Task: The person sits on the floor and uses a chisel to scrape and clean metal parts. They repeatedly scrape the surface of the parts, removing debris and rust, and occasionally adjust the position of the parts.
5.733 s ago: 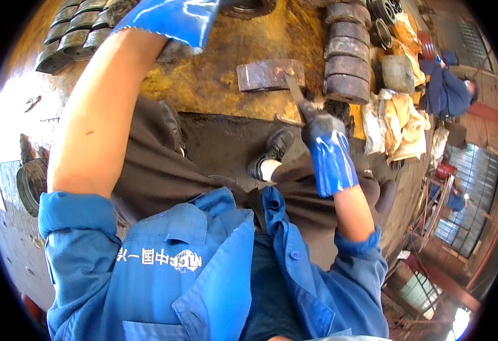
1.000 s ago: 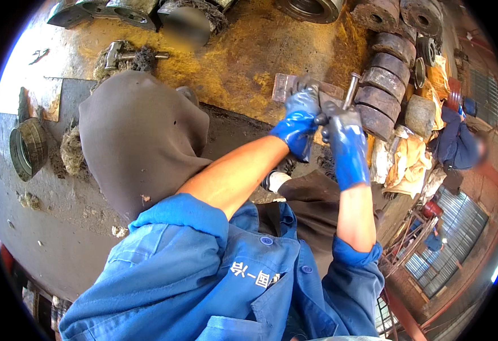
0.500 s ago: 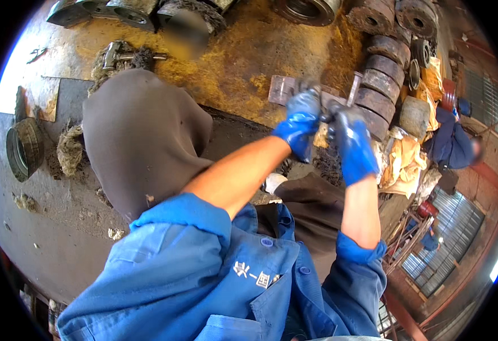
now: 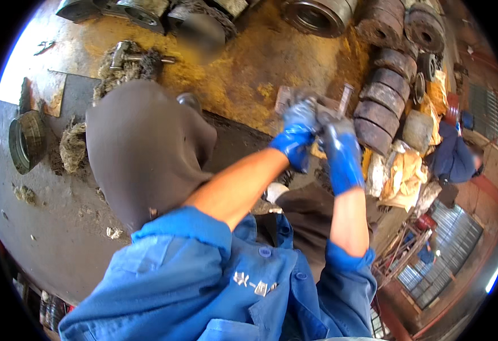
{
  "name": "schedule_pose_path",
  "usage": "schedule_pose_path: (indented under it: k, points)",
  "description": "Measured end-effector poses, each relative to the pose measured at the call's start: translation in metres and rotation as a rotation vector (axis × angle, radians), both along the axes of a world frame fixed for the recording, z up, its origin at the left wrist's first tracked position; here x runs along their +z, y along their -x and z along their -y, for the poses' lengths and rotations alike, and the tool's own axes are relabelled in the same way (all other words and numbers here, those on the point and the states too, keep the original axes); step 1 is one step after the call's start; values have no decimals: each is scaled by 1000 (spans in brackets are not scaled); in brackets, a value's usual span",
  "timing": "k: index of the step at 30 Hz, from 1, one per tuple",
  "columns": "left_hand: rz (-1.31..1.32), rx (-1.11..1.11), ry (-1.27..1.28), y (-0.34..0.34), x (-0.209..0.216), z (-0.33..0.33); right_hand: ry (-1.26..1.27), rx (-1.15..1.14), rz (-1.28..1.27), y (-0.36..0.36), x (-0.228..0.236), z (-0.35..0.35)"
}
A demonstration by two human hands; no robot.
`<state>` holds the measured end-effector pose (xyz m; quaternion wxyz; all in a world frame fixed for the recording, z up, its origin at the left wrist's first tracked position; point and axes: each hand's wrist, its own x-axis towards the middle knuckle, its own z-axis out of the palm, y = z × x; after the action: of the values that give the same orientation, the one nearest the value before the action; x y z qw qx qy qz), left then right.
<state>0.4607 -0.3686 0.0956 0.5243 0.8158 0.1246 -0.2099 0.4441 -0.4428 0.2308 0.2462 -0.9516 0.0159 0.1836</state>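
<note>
Both my hands wear wet blue gloves, grey with grime at the fingers, and meet over the near edge of the stained bench. My left hand is curled beside a flat rusty metal block, partly covering it. Close against it, my right hand is closed too. Whatever small dark thing lies between the fingers is blurred and mostly hidden. Just beyond my right hand a narrow metal bar sticks up at a slant.
Thick rusty rings line the bench's right side. A large metal ring stands at the back. On the left lie a hammer on fibre waste and a flanged collar. Another person is at far right.
My right hand has shifted slightly left and down, closer to my left hand. More of the flat block is now covered. The whole view has moved a little.
</note>
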Motion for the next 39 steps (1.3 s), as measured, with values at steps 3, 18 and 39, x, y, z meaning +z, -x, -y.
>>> schedule_pose_path:
  k: [3,18,39]
  points:
    - [691,442,-537,-3,-33,31,-2,-507,-359,-17,26,-45]
    - [568,380,-510,8,-48,43,83,-400,-312,-4,23,-50]
    - [-97,-6,436,45,34,-3,-105,-402,-119,46,34,-27]
